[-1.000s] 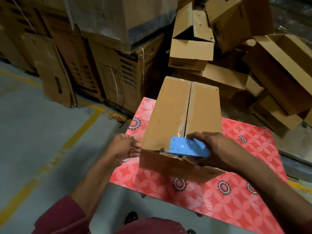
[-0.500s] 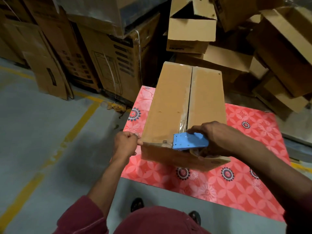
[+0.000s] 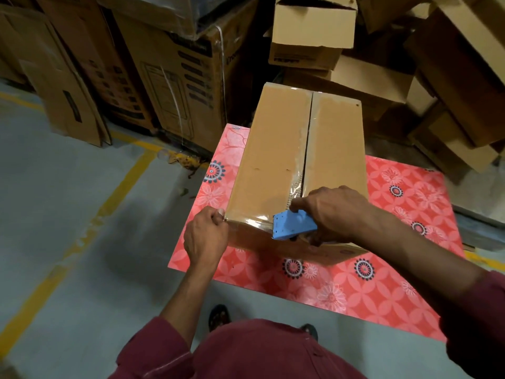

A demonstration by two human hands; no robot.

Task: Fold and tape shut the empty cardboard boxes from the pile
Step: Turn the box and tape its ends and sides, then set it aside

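Observation:
A long brown cardboard box [image 3: 273, 160] lies on the red flowered table [image 3: 382, 283], its two top flaps closed with clear tape along the middle seam. My right hand [image 3: 336, 212] grips a blue tape dispenser [image 3: 293, 224] pressed to the box's near top edge. A strip of clear tape [image 3: 251, 218] runs from the dispenser leftward along that edge. My left hand [image 3: 206, 236] pinches the tape's end at the box's near left corner.
A pile of empty cardboard boxes [image 3: 311, 31] rises behind and to the right of the table. Tall printed cartons [image 3: 177, 77] and flattened cardboard [image 3: 65, 105] stand at the back left. Grey floor with yellow lines [image 3: 120, 192] lies to the left.
My right hand has drawn the dispenser a little rightward along the near edge, stretching tape across it. My left hand now pinches the tape end at the corner.

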